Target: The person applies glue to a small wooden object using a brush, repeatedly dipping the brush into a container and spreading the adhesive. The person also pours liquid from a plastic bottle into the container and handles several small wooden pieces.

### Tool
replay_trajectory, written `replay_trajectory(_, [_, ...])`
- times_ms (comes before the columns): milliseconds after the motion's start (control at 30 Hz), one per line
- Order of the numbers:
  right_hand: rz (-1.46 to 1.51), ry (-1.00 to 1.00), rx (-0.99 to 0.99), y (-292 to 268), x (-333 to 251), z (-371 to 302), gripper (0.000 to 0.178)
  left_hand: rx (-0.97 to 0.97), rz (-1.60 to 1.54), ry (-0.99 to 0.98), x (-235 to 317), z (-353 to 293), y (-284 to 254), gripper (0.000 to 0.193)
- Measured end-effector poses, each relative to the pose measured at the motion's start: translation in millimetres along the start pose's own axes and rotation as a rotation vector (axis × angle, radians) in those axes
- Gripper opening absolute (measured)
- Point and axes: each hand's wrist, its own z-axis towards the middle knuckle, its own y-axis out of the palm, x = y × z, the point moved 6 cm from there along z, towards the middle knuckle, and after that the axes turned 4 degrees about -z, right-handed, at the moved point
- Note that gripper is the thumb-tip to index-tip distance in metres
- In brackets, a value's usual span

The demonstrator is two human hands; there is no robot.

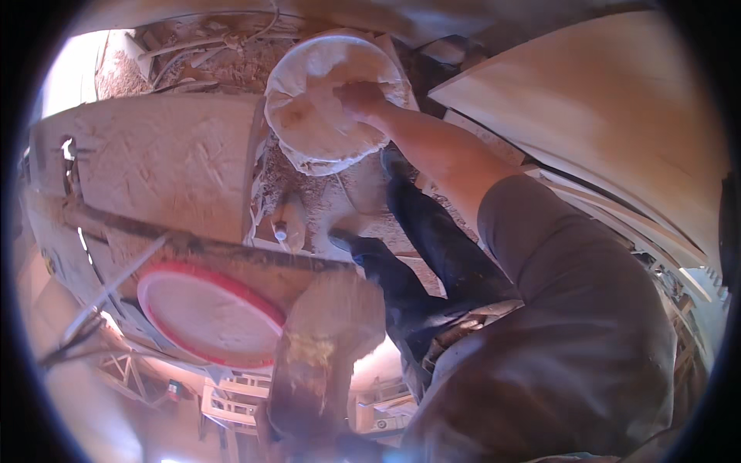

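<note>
My right arm, in a short brownish sleeve, stretches up to a round white tub or bag-lined bucket (285,73) at the top middle. My right hand (361,100) is inside its rim, over the creased, pale, dusty-looking inside. The fingers look curled together; what they grip, if anything, is too blurred to make out. My left hand does not show.
A dusty wooden board (170,154) lies left of the bucket, above a red-rimmed round disc (212,309). A bottle (289,224) stands on the dust-strewn floor near my dark-trousered legs (432,239). A large pale panel (594,100) rises at right. A blurred brown post (316,347) is below.
</note>
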Motion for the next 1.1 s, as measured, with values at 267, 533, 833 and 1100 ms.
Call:
replay_trajectory(267, [-0.040, 0.038, -0.169, 81, 6, 59, 0.026, -0.030, 0.032, 0.023, -27, 35, 30, 0.016])
replay_trajectory(533, [0.258, 0.357, -0.048, 156, 41, 86, 0.034, -0.033, 0.059, 0.044, -41, 55, 43, 0.019])
replay_trajectory(833, [0.268, 0.312, -0.536, 118, 26, 75, 0.029, 0.043, 0.052, 0.020, -27, 37, 24, 0.022])
replay_trajectory(1100, [0.306, 0.195, -0.248, 8, 22, -4, 0.037, 0.138, -0.070, 0.039, 5, 10, -15, 0.024])
